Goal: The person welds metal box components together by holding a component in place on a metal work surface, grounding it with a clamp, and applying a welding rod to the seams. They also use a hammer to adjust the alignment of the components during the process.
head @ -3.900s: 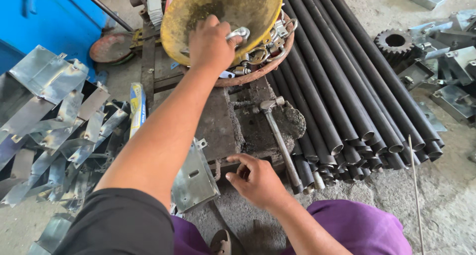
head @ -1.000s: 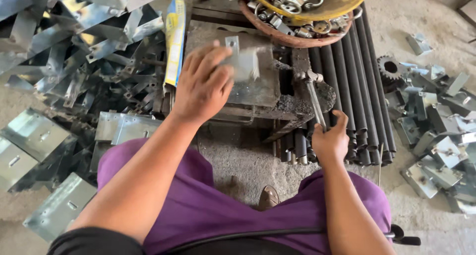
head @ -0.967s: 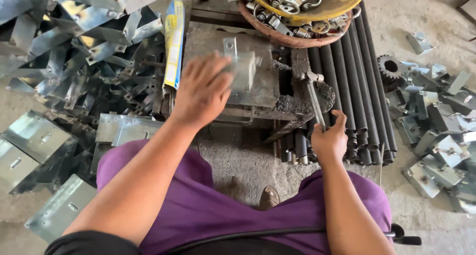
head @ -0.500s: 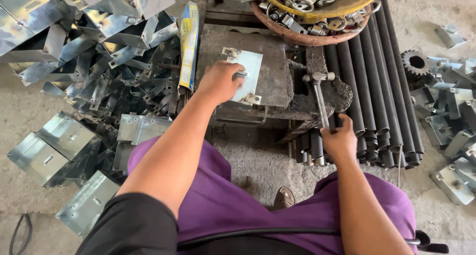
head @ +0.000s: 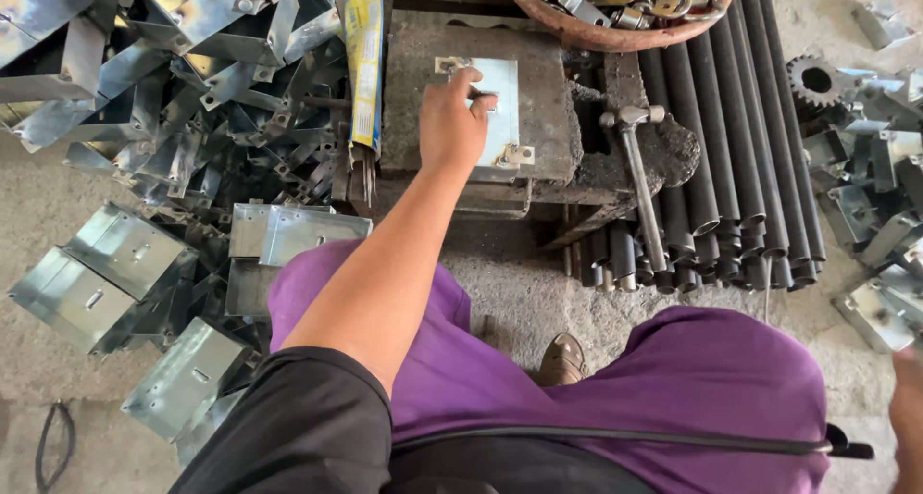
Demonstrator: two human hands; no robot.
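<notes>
Head view, looking down over purple-clad knees. Left hand stretched forward onto a flat galvanised metal plate that lies on a worn dark work block; palm down, fingers curled over the plate's left part, thumb side toward its top edge. Hand presses or holds the plate flat; grip not fully visible, so cannot tell whether fingers pinch it or just rest on it. Plate has small tabs at top left and bottom right corners. Hammer lies just right of the block, head on the block's crumbled right edge, handle pointing back toward the person, untouched. Right hand shows only as a sliver at the frame's lower right edge; cannot tell whether it is open or closed, nor if it holds anything. Black pipes stacked side by side right of the hammer. Rusty round basin with small metal fittings at top, resting over the pipes' far ends. Heap of folded sheet-metal boxes on the left floor; a yellow and blue packet stands just beside the block's left edge. Toothed gear among scrap pieces far right.
</notes>
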